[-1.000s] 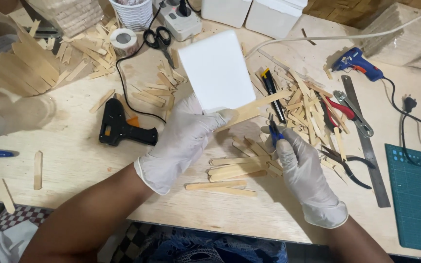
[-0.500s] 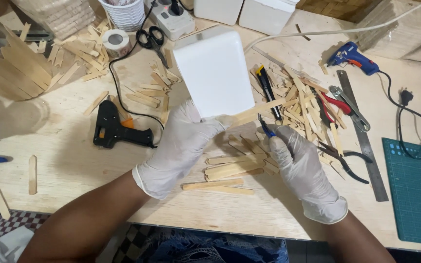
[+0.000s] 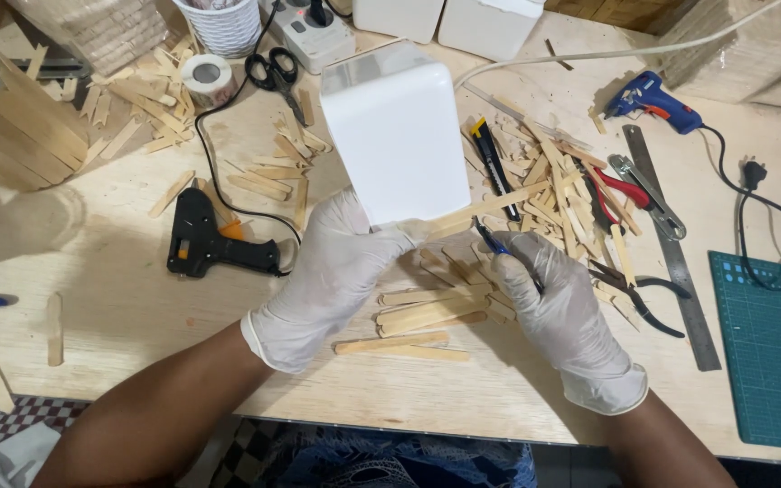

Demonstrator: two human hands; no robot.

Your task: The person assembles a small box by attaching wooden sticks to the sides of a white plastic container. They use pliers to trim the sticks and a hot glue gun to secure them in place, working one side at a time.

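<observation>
Your gloved left hand (image 3: 341, 271) grips the lower edge of the white rounded plastic box (image 3: 399, 136), held up above the wooden table (image 3: 137, 307), and pins a flat wooden craft stick (image 3: 490, 206) against it. Your gloved right hand (image 3: 558, 312) is closed around a blue-handled pen-like tool (image 3: 499, 248), tip just under the stick. Loose sticks lie below both hands; the black glue gun (image 3: 210, 244) lies to the left.

Smooth glossy white plastic box (image 3: 399, 136), matt wooden sticks (image 3: 418, 316), rubbery gloves (image 3: 327, 280).
</observation>
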